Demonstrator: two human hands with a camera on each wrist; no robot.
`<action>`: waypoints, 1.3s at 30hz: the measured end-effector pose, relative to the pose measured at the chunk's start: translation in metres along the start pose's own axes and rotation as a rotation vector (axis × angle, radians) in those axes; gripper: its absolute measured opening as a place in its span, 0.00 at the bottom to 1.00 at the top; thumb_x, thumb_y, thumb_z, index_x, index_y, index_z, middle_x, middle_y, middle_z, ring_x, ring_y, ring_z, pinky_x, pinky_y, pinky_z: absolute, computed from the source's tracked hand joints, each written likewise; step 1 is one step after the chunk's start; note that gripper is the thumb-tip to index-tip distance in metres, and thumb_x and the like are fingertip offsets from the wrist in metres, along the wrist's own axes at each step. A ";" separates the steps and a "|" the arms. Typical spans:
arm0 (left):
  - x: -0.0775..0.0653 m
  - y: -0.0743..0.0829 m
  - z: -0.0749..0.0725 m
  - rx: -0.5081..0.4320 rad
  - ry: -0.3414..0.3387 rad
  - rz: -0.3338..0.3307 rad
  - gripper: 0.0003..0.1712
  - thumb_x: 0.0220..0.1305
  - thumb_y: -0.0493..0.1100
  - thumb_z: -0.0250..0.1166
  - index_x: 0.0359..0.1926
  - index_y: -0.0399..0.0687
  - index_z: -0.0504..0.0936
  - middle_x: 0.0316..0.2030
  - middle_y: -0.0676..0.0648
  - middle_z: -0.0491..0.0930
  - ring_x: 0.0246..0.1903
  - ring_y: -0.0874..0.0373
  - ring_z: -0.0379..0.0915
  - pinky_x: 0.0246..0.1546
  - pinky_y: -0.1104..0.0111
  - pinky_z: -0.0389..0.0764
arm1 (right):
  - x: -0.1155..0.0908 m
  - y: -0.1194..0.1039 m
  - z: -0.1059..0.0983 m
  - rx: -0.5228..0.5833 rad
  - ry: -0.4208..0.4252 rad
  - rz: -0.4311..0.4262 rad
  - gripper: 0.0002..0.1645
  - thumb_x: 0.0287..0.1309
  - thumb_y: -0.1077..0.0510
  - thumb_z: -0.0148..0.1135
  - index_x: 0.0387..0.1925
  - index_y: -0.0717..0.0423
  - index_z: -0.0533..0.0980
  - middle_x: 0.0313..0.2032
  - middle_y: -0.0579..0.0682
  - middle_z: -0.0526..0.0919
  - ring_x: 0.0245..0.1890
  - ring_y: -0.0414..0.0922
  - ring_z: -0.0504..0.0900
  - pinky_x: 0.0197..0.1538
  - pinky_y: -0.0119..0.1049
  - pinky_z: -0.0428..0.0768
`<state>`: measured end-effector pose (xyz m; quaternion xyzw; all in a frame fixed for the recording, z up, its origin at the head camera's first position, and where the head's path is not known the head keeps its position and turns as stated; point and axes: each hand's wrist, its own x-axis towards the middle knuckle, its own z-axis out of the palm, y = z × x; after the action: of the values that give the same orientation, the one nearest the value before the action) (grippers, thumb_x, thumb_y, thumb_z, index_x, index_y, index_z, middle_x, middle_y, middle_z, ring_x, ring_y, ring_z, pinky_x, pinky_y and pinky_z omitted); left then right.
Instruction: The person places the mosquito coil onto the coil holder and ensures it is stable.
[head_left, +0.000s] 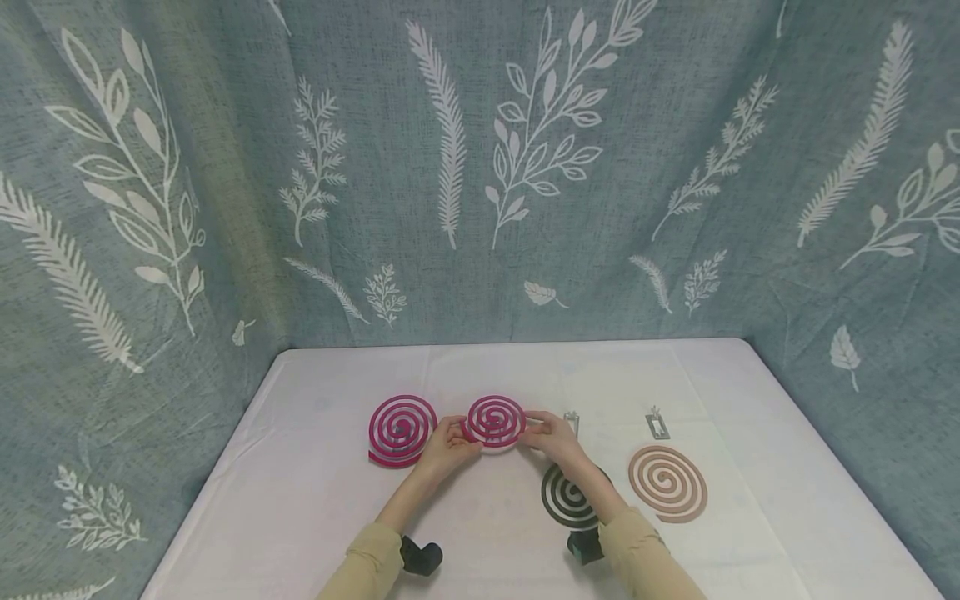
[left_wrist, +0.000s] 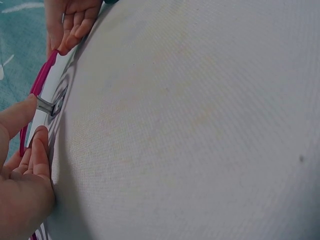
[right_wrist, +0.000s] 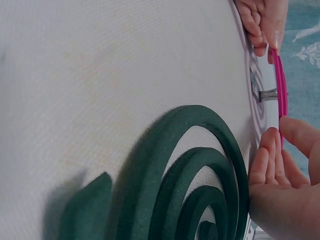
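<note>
Both hands hold a pink mosquito coil [head_left: 495,398] at the middle of the table, one at each side. The left hand [head_left: 450,448] pinches its left edge between thumb and fingers. At the opposite edge, the thumb and fingers of the right hand [head_left: 557,440] grip it. Seen edge-on in the left wrist view, the coil [left_wrist: 41,77] is raised over the table, with a small metal stand [left_wrist: 46,105] under its centre. The same stand [right_wrist: 268,95] shows below the coil [right_wrist: 281,80] in the right wrist view.
Another pink coil [head_left: 384,402] sits left of the left hand, over a metal stand. A dark green coil [head_left: 549,500] lies partly under the right forearm. Farther right are a brown coil [head_left: 667,483] and a metal stand [head_left: 657,427]. One more stand [head_left: 572,419] is behind the right hand.
</note>
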<state>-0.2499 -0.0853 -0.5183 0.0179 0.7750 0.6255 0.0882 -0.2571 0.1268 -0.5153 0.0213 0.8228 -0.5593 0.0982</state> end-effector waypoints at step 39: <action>-0.006 0.007 0.000 -0.015 -0.007 0.021 0.34 0.55 0.32 0.65 0.61 0.28 0.62 0.40 0.33 0.74 0.33 0.61 0.69 0.32 0.79 0.72 | 0.004 0.005 -0.001 0.010 -0.006 -0.001 0.32 0.54 0.58 0.65 0.61 0.60 0.69 0.39 0.53 0.84 0.39 0.43 0.80 0.52 0.48 0.77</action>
<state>-0.2449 -0.0842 -0.5110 0.0277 0.7698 0.6320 0.0846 -0.2604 0.1289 -0.5200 0.0197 0.8197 -0.5636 0.1003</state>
